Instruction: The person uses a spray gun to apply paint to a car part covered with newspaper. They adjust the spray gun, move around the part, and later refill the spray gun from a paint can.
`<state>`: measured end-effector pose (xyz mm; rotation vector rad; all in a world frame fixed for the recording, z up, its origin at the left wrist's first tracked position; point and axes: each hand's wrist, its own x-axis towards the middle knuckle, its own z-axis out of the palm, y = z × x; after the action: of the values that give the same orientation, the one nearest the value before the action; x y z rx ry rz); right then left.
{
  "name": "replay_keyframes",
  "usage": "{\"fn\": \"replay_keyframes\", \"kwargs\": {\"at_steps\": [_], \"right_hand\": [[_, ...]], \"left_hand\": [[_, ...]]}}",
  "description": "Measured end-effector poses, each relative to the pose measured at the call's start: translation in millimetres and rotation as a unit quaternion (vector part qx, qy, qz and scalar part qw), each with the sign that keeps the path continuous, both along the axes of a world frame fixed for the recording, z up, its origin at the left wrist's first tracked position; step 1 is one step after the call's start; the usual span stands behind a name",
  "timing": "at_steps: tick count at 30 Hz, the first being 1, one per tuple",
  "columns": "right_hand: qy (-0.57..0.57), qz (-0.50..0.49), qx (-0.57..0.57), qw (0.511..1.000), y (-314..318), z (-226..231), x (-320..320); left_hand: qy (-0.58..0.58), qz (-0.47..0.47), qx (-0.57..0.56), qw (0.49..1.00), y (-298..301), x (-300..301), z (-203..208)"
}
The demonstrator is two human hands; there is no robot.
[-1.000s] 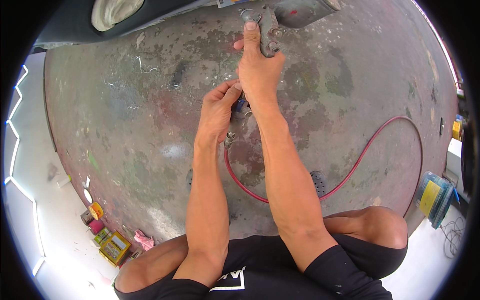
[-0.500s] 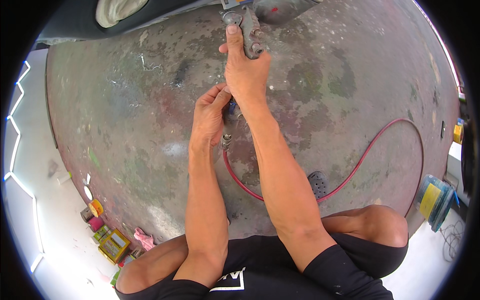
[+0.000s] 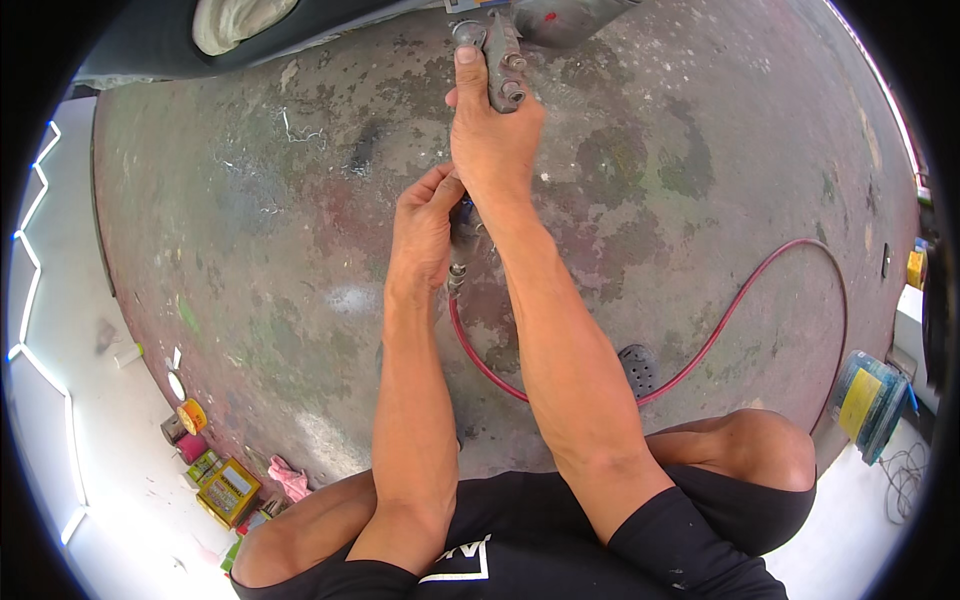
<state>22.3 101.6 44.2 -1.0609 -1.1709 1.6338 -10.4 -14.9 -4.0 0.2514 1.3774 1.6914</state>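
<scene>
A grey metal spray gun [image 3: 503, 72] with round knobs on its rear is in my right hand [image 3: 493, 145], the thumb lying along its side. Below it, my left hand [image 3: 425, 225] is closed, fingertips pinching the lower part of the gun beside my right wrist. A metal coupling [image 3: 457, 278] joins a red air hose [image 3: 474, 362] under the gun. My right forearm hides most of the handle, so the exact spot my left fingers grip is unclear.
A dark car bumper [image 3: 330, 45] with a cloth-stuffed opening crosses the top. The hose loops right over the stained concrete floor [image 3: 640, 230], past a perforated clog [image 3: 636, 370]. Tins and a yellow box [image 3: 230, 493] stand lower left; a blue-green container [image 3: 868, 405] is at right.
Both hands and the spray gun have shifted very slightly to the right. The grips look the same.
</scene>
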Motion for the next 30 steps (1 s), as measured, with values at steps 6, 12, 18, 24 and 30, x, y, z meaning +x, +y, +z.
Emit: {"fn": "replay_keyframes", "kwargs": {"at_steps": [6, 12, 18, 24, 30], "right_hand": [[0.017, 0.016, -0.009, 1.0, 0.0, 4.5, 0.4], [0.044, -0.009, 0.009, 0.999, 4.1, 17.0, 10.5], [0.051, -0.007, 0.006, 0.999, 7.1, 28.6, 15.9], [0.043, 0.02, -0.023, 0.999, 12.9, 24.5, 17.0], [0.039, 0.003, -0.032, 0.999, 13.0, 28.2, 17.0]], "left_hand": [[-0.015, 0.003, 0.014, 1.0, -2.3, 0.8, 2.7], [-0.019, -0.014, 0.023, 0.999, 5.1, 6.4, 16.6], [-0.004, -0.018, 0.034, 0.999, 9.2, 6.7, 19.9], [0.002, -0.016, 0.028, 0.999, 8.5, 8.6, 24.8], [0.013, -0.021, 0.019, 1.0, 10.4, 8.7, 29.0]]}}
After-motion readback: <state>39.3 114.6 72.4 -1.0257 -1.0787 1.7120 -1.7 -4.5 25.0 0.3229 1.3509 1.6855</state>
